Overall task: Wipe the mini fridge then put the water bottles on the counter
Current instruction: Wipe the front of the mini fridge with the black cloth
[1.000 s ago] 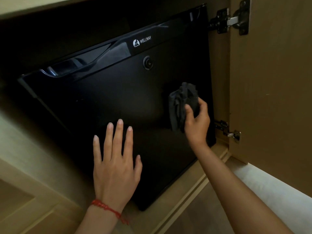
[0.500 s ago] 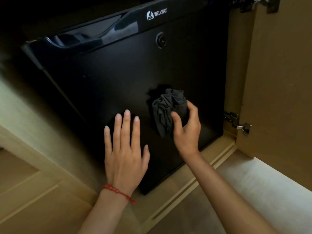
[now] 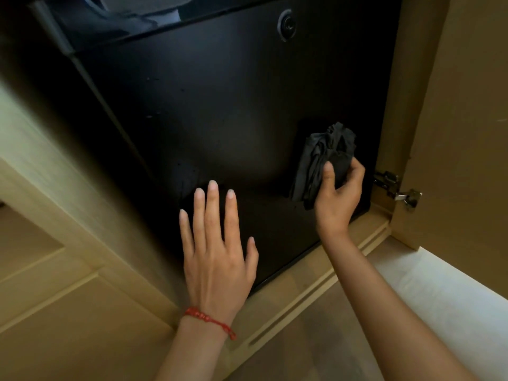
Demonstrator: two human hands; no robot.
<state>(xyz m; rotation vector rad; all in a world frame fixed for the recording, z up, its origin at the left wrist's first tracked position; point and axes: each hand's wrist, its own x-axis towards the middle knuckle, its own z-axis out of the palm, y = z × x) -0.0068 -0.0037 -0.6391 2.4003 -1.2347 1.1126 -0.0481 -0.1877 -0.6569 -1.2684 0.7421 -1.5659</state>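
The black mini fridge (image 3: 220, 105) sits inside a wooden cabinet, its door shut and filling most of the view. My left hand (image 3: 217, 251), with a red bracelet at the wrist, lies flat and open against the lower part of the fridge door. My right hand (image 3: 339, 193) grips a bunched dark grey cloth (image 3: 321, 158) and presses it on the door near its lower right corner. A round lock (image 3: 286, 24) shows near the door's top. No water bottles are in view.
The open cabinet door (image 3: 461, 119) stands at the right, with a metal hinge (image 3: 395, 188) beside the fridge. A wooden cabinet base ledge (image 3: 316, 276) runs under the fridge. A white surface (image 3: 439, 298) lies at the lower right, and wooden panels at the left.
My right hand has swept the cloth left and then back right and down to the door's lower right. The camera has come closer and lower. My left hand stays flat on the door.
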